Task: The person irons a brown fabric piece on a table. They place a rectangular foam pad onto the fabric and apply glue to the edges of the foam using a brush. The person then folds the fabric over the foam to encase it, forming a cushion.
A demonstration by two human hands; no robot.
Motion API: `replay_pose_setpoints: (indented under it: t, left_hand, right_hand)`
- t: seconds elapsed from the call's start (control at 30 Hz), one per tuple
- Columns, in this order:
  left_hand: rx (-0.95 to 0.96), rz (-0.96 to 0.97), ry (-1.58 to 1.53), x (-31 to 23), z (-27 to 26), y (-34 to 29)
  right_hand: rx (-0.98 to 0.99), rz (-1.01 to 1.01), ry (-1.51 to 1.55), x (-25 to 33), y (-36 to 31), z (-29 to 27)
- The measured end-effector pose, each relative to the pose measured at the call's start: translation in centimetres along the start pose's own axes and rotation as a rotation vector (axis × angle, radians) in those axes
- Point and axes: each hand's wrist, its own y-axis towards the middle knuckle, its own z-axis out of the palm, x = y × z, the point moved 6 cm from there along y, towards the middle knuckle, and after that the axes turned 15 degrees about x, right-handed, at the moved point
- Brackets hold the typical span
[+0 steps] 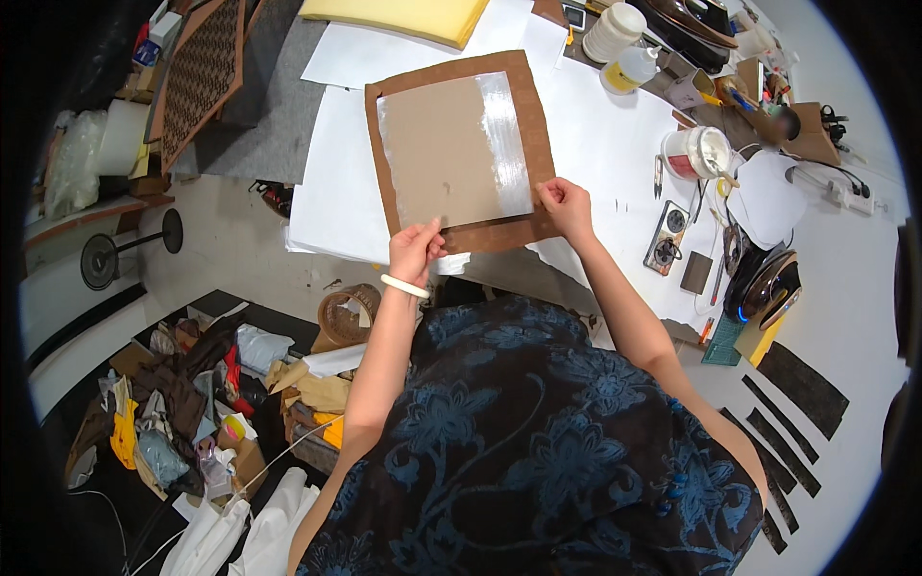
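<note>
A brown sheet (382, 165), leather-like, lies on white paper on the table in front of me. On it rests a beige board (437, 144), with a broad wet-looking white coating down its right side and a thinner one along its left. My left hand (416, 252) is closed at the board's lower edge, thumb against it; part of the grip is hidden. Along that edge a dark shadow shows, as if the board is slightly raised. At the sheet's right edge, my right hand (567, 206) pinches the brown material between thumb and fingers.
White paper (615, 144) covers the table. To the right stand an open white tub (695, 154), a squeeze bottle (630, 72) and an iron (771, 288). Yellow foam (399, 17) lies at the far edge. Scraps (178, 403) pile up at lower left, near a round bin (348, 315).
</note>
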Motion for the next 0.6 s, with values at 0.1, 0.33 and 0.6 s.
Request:
replay_pose_setpoints:
  t: [0.1, 0.33, 0.6]
  left_hand:
    - [0.233, 0.079, -0.378, -2.5, 3.7, -1.3]
    - [0.809, 0.21, -0.454, -7.8, 9.8, -6.3]
    - [0.708, 0.186, -0.391, -9.0, 12.3, -7.7]
  right_hand:
    - [0.096, -0.084, 0.294, 3.9, -1.2, 1.7]
    - [0.352, -0.681, 0.355, 24.5, -8.8, 2.1]
    - [0.126, -0.867, 0.165, 26.4, -10.0, 2.1]
